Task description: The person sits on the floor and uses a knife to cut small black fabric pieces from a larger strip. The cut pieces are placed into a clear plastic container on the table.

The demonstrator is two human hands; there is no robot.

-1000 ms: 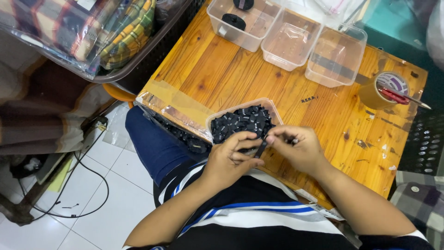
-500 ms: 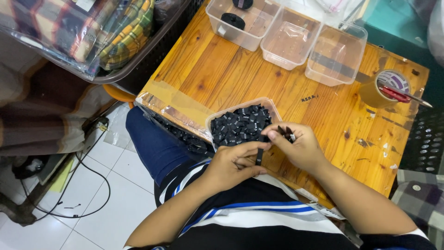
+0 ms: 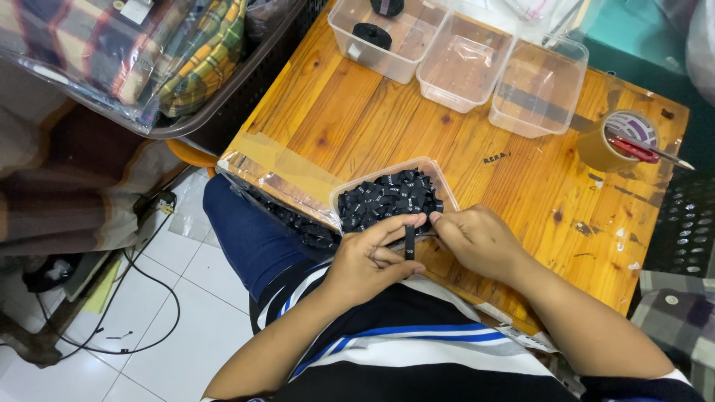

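A clear plastic tub full of small black fabric labels sits at the near edge of a wooden table. My left hand and my right hand meet just in front of the tub. Between their fingertips hangs one black label, pinched from both sides. Both hands rest close to my body, over the table's front edge.
Three clear tubs stand in a row at the table's far side; the left one holds dark round things. A roll of brown tape with red-handled scissors lies at the right. A basket of checked cloth is on the left.
Both hands have drawn slightly back from the tub toward my body. The single black label now hangs upright between the fingertips of both hands.
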